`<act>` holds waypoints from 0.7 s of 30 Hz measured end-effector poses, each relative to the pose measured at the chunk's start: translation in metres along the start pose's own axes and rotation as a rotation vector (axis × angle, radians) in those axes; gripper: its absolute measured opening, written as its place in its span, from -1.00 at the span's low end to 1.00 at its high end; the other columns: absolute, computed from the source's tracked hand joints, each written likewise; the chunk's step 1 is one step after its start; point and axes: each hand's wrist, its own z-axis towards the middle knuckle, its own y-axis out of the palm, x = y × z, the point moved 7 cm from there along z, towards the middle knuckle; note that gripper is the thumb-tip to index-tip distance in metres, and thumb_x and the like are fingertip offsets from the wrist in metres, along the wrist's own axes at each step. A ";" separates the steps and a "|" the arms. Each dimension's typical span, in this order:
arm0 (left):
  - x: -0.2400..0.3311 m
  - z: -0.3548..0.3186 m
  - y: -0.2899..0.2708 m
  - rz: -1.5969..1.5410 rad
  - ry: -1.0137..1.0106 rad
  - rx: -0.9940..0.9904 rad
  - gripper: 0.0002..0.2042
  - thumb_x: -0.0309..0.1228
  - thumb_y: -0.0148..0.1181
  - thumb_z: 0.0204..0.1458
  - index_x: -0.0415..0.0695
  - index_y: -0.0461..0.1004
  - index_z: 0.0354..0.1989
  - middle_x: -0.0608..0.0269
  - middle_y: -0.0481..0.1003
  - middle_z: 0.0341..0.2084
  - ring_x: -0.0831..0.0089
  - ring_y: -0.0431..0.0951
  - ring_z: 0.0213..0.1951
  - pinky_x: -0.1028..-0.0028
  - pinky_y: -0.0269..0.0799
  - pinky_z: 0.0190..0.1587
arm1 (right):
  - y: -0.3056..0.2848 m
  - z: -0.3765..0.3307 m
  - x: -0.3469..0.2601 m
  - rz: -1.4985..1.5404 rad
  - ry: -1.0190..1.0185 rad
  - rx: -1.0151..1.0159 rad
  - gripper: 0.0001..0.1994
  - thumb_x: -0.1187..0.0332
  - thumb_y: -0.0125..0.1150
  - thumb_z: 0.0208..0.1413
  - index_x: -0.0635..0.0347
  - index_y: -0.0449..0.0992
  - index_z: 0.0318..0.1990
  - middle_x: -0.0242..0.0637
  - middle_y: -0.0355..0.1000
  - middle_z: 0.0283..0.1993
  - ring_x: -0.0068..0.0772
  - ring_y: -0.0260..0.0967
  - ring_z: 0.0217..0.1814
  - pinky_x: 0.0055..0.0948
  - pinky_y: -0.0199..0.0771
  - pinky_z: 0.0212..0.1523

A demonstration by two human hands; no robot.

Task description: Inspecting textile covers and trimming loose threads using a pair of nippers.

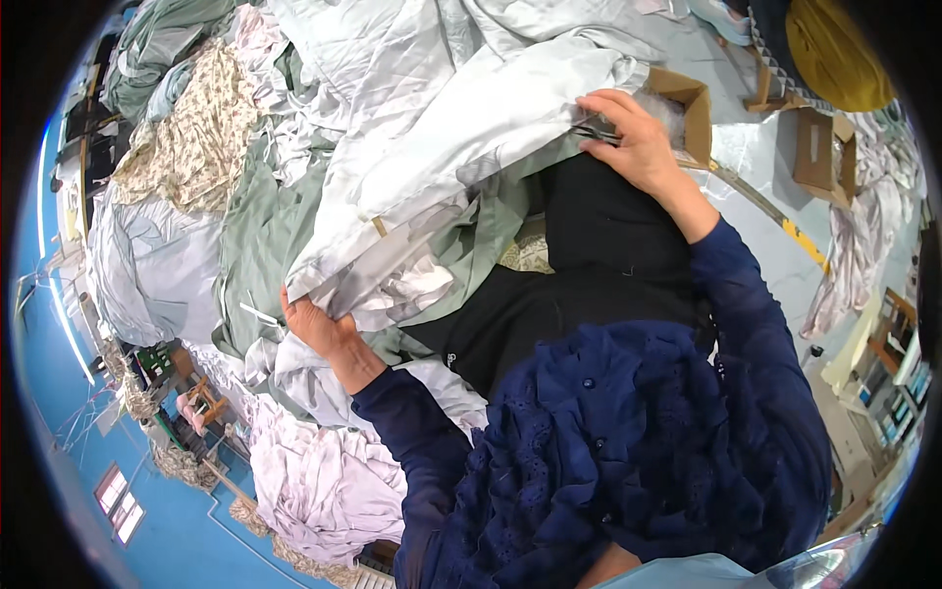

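A white cloth [442, 128] with a hemmed edge is spread across my lap, its edge running from lower left to upper right. My left hand [329, 339] pinches the near corner of this cloth. At the far end of the edge, my right hand [638, 147] has thumb and fingers curled round small dark metal thread snips [595, 133], close against the cloth. Most of the snips is hidden by the fingers. A small tan tag [380, 227] shows on the hem between my hands. Grey-green fabric [481, 236] hangs beneath the white cloth.
Heaps of cloth lie left and ahead, including a floral piece [201, 128] and a pale pink pile [319, 471]. Cardboard boxes [699, 118] stand on the floor to the right. Yellow floor tape [800, 240] runs beyond them. A mustard-coloured cover [839, 54] is at far right.
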 end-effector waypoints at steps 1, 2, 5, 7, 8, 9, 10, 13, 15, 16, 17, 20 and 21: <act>0.002 -0.002 -0.002 -0.007 0.007 0.025 -0.81 -0.49 0.07 0.20 -0.20 0.39 -0.04 0.15 0.55 -0.21 0.31 0.60 -0.21 0.29 0.59 -0.14 | 0.005 0.003 0.009 -0.012 0.068 -0.037 -0.63 0.45 0.36 -0.07 0.12 0.54 -0.02 -0.36 0.44 -0.05 -0.51 0.27 -0.48 -0.53 0.32 -0.43; 0.003 -0.004 -0.004 -0.009 0.008 0.026 -0.81 -0.49 0.07 0.20 -0.20 0.39 -0.04 0.15 0.55 -0.21 0.31 0.60 -0.21 0.29 0.59 -0.14 | 0.009 0.005 0.019 -0.014 0.066 -0.037 -0.63 0.45 0.36 -0.07 0.12 0.54 -0.02 -0.36 0.44 -0.05 -0.51 0.27 -0.48 -0.53 0.32 -0.43; 0.007 -0.009 -0.013 -0.020 0.019 0.000 -0.81 -0.50 0.06 0.19 -0.21 0.38 -0.04 0.14 0.55 -0.21 0.30 0.60 -0.22 0.28 0.59 -0.15 | 0.012 0.006 0.044 0.089 0.120 -0.014 -0.78 0.39 0.33 -0.04 0.17 0.56 -0.19 -0.20 0.47 -0.22 -0.18 0.44 -0.28 -0.36 0.43 -0.27; 0.009 -0.010 -0.026 -0.019 0.037 0.050 -0.81 -0.51 0.06 0.19 -0.20 0.38 -0.04 0.12 0.54 -0.21 0.29 0.60 -0.23 0.28 0.59 -0.15 | 0.013 0.006 0.047 -0.006 0.153 -0.024 -0.89 0.44 0.29 -0.01 0.25 0.53 -0.32 -0.16 0.46 -0.38 -0.16 0.43 -0.32 -0.32 0.41 -0.32; 0.011 -0.011 -0.032 -0.021 0.037 0.050 -0.81 -0.51 0.06 0.19 -0.20 0.38 -0.04 0.12 0.54 -0.21 0.29 0.60 -0.23 0.28 0.59 -0.15 | 0.011 0.005 0.046 -0.008 0.151 -0.023 -0.89 0.44 0.29 -0.01 0.25 0.53 -0.32 -0.16 0.46 -0.38 -0.16 0.43 -0.32 -0.32 0.41 -0.32; 0.017 -0.013 -0.039 0.009 0.075 0.096 -0.82 -0.51 0.05 0.20 -0.20 0.39 -0.05 0.12 0.54 -0.22 0.29 0.60 -0.23 0.28 0.59 -0.14 | 0.009 0.002 0.041 -0.005 0.120 -0.023 -0.90 0.45 0.27 0.00 0.26 0.51 -0.35 -0.15 0.45 -0.40 -0.15 0.43 -0.34 -0.31 0.40 -0.33; 0.023 -0.015 -0.046 0.039 0.111 0.141 -0.84 -0.51 0.05 0.20 -0.20 0.39 -0.06 0.12 0.54 -0.22 0.29 0.60 -0.24 0.28 0.59 -0.14 | 0.007 -0.002 0.036 -0.003 0.091 -0.022 -0.92 0.47 0.25 0.01 0.27 0.49 -0.37 -0.14 0.45 -0.42 -0.13 0.42 -0.37 -0.30 0.38 -0.35; 0.028 -0.016 -0.051 0.063 0.098 0.090 -0.86 -0.52 0.04 0.20 -0.20 0.41 -0.09 0.13 0.55 -0.25 0.30 0.59 -0.23 0.31 0.59 -0.14 | -0.006 -0.012 0.031 0.010 0.077 0.065 -0.92 0.46 0.23 0.07 0.26 0.47 -0.34 -0.30 0.37 -0.48 -0.45 0.30 -0.48 -0.47 0.28 -0.44; 0.025 -0.019 -0.050 0.066 0.089 0.084 -0.87 -0.53 0.04 0.20 -0.20 0.42 -0.10 0.14 0.55 -0.26 0.31 0.59 -0.23 0.31 0.59 -0.14 | -0.020 -0.018 0.034 0.096 0.165 0.093 -0.92 0.45 0.22 0.09 0.25 0.46 -0.35 -0.36 0.34 -0.49 -0.53 0.27 -0.50 -0.51 0.26 -0.45; 0.023 -0.022 -0.046 0.081 0.090 0.086 -0.88 -0.55 0.04 0.19 -0.21 0.43 -0.13 0.16 0.55 -0.27 0.35 0.59 -0.25 0.36 0.57 -0.16 | -0.028 -0.021 0.036 0.184 0.253 0.123 -0.92 0.45 0.20 0.11 0.24 0.45 -0.37 -0.43 0.32 -0.51 -0.61 0.23 -0.52 -0.56 0.23 -0.47; 0.022 -0.024 -0.044 0.095 0.091 0.089 -0.88 -0.57 0.03 0.18 -0.22 0.44 -0.15 0.18 0.55 -0.29 0.39 0.58 -0.27 0.41 0.55 -0.17 | -0.031 -0.025 0.038 0.353 0.367 0.087 -0.91 0.44 0.17 0.15 0.21 0.44 -0.38 -0.52 0.26 -0.51 -0.72 0.18 -0.51 -0.62 0.17 -0.48; 0.006 -0.021 -0.054 0.235 0.136 -0.018 -0.87 -0.64 0.00 0.13 -0.24 0.46 -0.21 0.23 0.55 -0.33 0.49 0.55 -0.31 0.53 0.49 -0.19 | -0.029 -0.022 -0.005 0.573 0.328 -0.182 -0.90 0.42 0.15 0.17 0.19 0.42 -0.38 -0.49 0.27 -0.50 -0.70 0.17 -0.50 -0.62 0.15 -0.48; -0.003 -0.018 -0.060 0.334 0.124 -0.093 -0.79 -0.60 0.10 0.09 -0.26 0.43 -0.08 0.26 0.55 -0.26 0.51 0.53 -0.28 0.54 0.45 -0.16 | -0.031 -0.016 -0.028 0.653 0.174 -0.245 -0.89 0.42 0.12 0.18 0.19 0.39 -0.38 -0.44 0.27 -0.47 -0.67 0.17 -0.50 -0.60 0.15 -0.47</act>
